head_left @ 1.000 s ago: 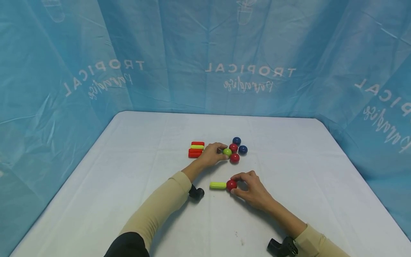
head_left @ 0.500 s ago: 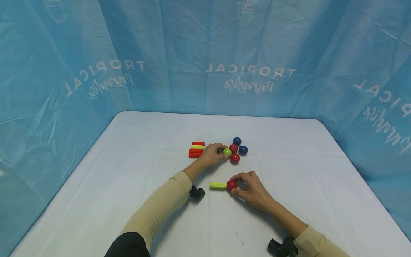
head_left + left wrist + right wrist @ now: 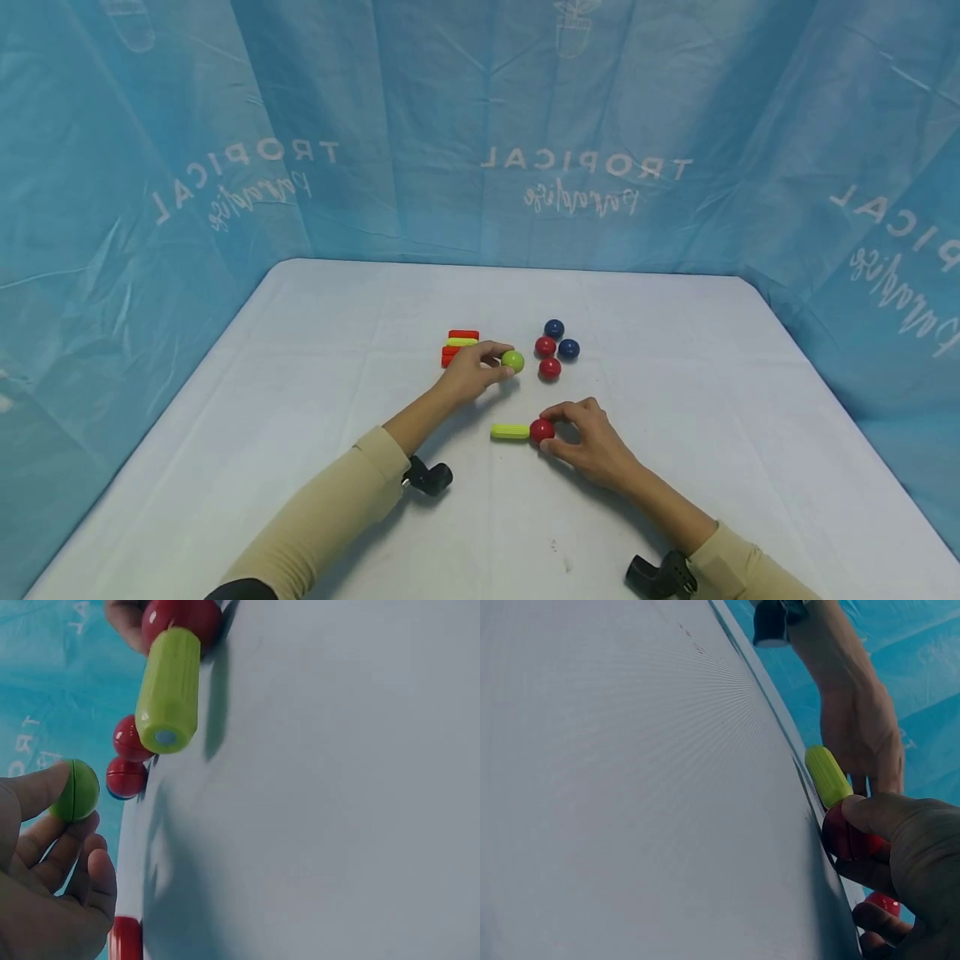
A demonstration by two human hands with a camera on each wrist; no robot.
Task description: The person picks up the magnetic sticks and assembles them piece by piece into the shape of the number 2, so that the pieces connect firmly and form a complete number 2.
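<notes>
My left hand (image 3: 467,372) pinches a green ball (image 3: 513,361) between thumb and fingertips, a little left of the other balls. The left wrist view shows a seam line around this green ball (image 3: 77,790). Nearer the front, my right hand (image 3: 592,443) pinches a red ball (image 3: 542,431) between thumb and fingers. A ridged yellow-green rod (image 3: 510,432) joins end-on to that red ball and points left. In the left wrist view the rod (image 3: 169,686) has a small pale disc at its free end.
Two red balls (image 3: 550,369) and two dark blue balls (image 3: 568,349) lie grouped behind my hands. Several red rods (image 3: 463,334) and a yellow-green rod (image 3: 462,342) lie stacked left, partly behind my left hand. A white cloth (image 3: 675,375) covers the table; blue curtains (image 3: 585,125) surround it.
My left hand has pulled the green ball away from the group, leftward and slightly nearer. The right hand stays where it was, still holding the red ball with the rod.
</notes>
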